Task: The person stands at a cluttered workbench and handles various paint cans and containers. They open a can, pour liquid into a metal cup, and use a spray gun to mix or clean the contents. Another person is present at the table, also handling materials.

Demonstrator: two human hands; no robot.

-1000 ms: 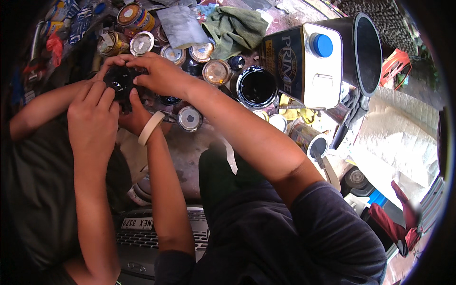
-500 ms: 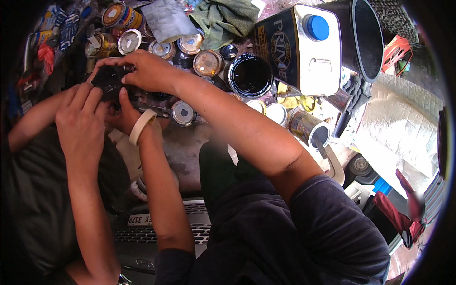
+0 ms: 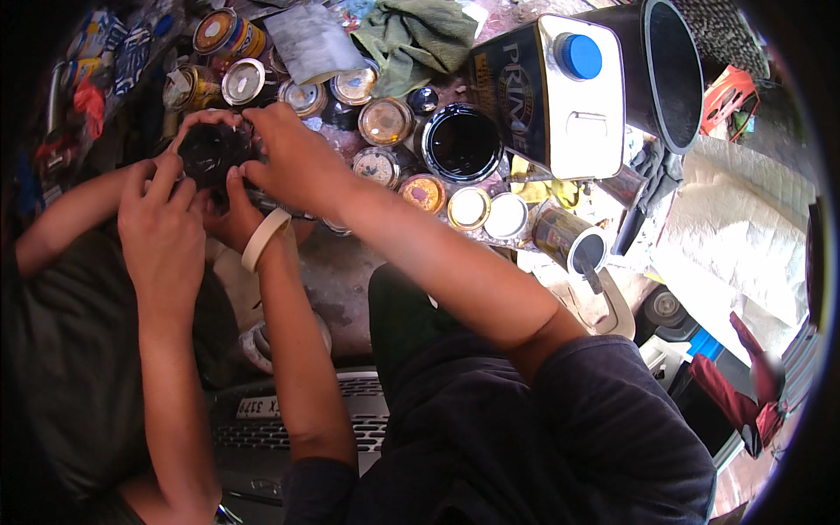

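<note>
A dark, glossy round object [image 3: 210, 156], too shadowed to identify, is held among several hands at upper left. My right hand [image 3: 282, 156] has its fingers curled at its right side. My left hand [image 3: 229, 214], with a beige ring [image 3: 267, 236] round the wrist, grips it from below, thumb upward. A co-worker's hand [image 3: 162, 232] lies against its left side, and another hand's fingers reach over its top. Paint tins [image 3: 385, 122] stand just behind and right of my right hand.
An open tin of black liquid [image 3: 461, 143], a large blue-capped can [image 3: 549, 96], a black bucket [image 3: 674, 74] and a green rag [image 3: 407, 39] crowd the back. A grey tin [image 3: 573, 236] and silver sheet [image 3: 731, 227] are at right. A car grille [image 3: 306, 433] lies below my arms.
The view has shifted. My right hand and forearm have moved slightly down over the last half second, and more tin lids show above the forearm. The hands remain on the dark object.
</note>
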